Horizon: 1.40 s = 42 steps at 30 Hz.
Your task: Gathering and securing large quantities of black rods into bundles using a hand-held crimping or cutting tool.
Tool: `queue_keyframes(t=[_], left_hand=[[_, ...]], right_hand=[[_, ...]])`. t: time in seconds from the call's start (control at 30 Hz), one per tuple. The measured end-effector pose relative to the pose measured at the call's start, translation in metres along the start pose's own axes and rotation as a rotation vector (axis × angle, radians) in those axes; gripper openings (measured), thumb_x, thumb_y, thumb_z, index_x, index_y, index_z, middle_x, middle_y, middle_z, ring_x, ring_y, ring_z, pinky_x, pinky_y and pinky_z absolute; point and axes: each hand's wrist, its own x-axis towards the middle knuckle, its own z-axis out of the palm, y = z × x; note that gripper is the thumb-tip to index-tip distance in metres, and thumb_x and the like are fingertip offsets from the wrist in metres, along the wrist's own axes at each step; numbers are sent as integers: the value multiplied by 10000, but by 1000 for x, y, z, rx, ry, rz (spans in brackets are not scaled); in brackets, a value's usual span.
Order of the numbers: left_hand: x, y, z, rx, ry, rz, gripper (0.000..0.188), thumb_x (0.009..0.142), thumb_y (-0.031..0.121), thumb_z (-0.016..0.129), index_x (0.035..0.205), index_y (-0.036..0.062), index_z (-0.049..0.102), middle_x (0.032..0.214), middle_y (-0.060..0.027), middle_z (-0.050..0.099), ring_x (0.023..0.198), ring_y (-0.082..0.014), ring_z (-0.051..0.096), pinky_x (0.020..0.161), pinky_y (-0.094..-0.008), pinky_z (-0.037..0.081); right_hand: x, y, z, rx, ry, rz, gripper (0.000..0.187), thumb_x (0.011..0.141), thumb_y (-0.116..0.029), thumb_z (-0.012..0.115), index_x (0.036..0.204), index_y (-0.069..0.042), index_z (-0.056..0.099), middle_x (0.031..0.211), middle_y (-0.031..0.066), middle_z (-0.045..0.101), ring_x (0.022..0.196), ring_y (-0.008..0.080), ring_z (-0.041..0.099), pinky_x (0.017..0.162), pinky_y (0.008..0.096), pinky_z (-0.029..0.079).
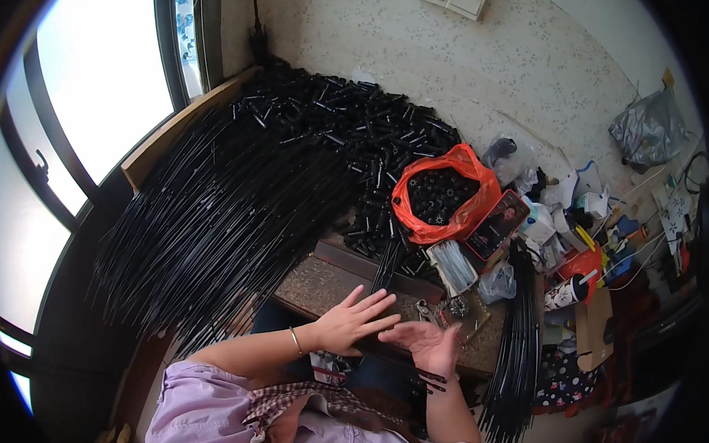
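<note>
The left hand (356,321) is holding nothing I can see, its fingers standing wide apart. The right hand (430,347) is curving loosely, thumb apart; I can't tell if it's touching the black rod tips (432,382) by its wrist. A small bunch of black rods (386,267) is lying ahead, across the dark bar (345,262). Keeping thin rods straight probably needs gentle fingers.

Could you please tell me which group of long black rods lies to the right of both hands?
The bundle reaching past the edge of the table, beside the drink cup. The largest group spreads out left; a small bunch lies just beyond the left hand.
</note>
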Motion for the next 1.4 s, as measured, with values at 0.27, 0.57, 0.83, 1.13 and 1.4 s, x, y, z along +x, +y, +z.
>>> queue_keyframes(t=[0.27,0.57,0.83,1.13,1.4], left_hand=[[10,-24,31,14,-14,667,247,712,247,546,870,90,652,1366,-80,387,1286,-247,325,1060,-505,175],[8,-24,32,-170,73,429,379,678,293,598,994,87,630,1336,-90,409,1240,-234,376,1051,-513,196],[8,-27,25,-51,30,571,312,681,260,549,923,86,642,1348,-83,402,1257,-241,360,1054,-516,184],[12,-26,28,-254,-7,485,250,720,222,565,913,77,629,1246,-93,500,1172,-256,448,1019,-419,300],[9,-29,31,-561,111,278,417,792,247,613,1134,23,531,985,-184,592,906,-360,559,828,-380,446]], right_hand=[[90,62,-51,425,211,477,645,890,-493,424,1358,-87,246,1270,196,412,1031,292,524,847,387,441],[90,45,-46,-343,818,17,410,885,-237,550,1218,-36,420,1078,100,561,892,177,580,736,288,478],[104,54,-19,-152,467,-39,410,847,-108,578,1212,-10,418,1070,132,567,948,221,571,791,306,469],[71,77,-35,-286,663,209,344,889,-211,548,1157,3,528,1069,82,594,900,133,565,740,270,467],[21,15,10,-586,-112,-59,211,838,-132,611,982,22,635,878,95,668,806,132,632,690,243,480]])
